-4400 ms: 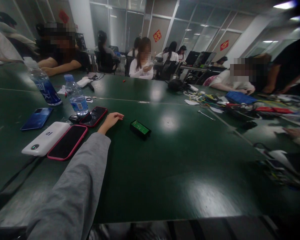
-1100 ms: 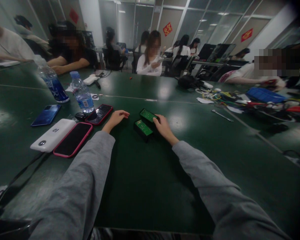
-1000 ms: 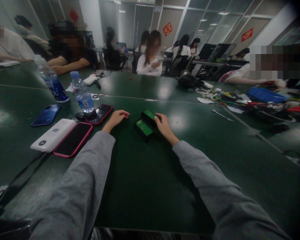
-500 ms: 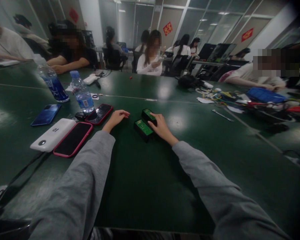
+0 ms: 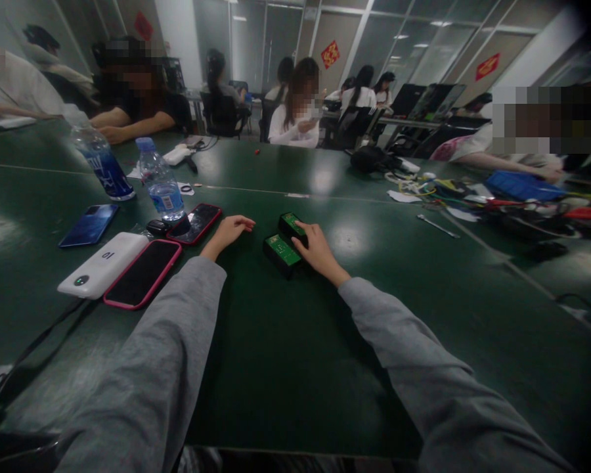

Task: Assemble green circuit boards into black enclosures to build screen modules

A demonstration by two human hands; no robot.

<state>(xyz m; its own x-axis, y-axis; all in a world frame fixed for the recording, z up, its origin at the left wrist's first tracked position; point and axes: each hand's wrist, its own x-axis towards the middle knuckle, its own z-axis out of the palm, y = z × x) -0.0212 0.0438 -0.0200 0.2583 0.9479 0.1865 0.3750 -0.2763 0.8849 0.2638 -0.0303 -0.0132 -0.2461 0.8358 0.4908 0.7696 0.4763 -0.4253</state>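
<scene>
Two small black boxes with green circuit boards on top sit side by side on the dark green table [image 5: 276,348]. My right hand [image 5: 318,246] grips the farther circuit board box [image 5: 289,222] at its right end, fingers over the top and thumb on the near side. That thumb comes close to the nearer circuit board box [image 5: 280,251]; whether it touches is hard to tell. To the left, my left hand [image 5: 230,232] rests on the table, fingers loosely bent and holding nothing. It lies apart from both boxes, beside a dark phone with a red edge [image 5: 196,223].
Left of my left forearm lie a pink-cased phone [image 5: 142,274], a white power bank [image 5: 103,266] and a blue phone [image 5: 89,225]. Two bottles stand behind them, a water bottle [image 5: 160,180] nearest. Tangled cables and a blue tray [image 5: 525,186] are at right. People sit around.
Both hands and the two boxes keep their places. Only a slight shift of the camera view shows.
</scene>
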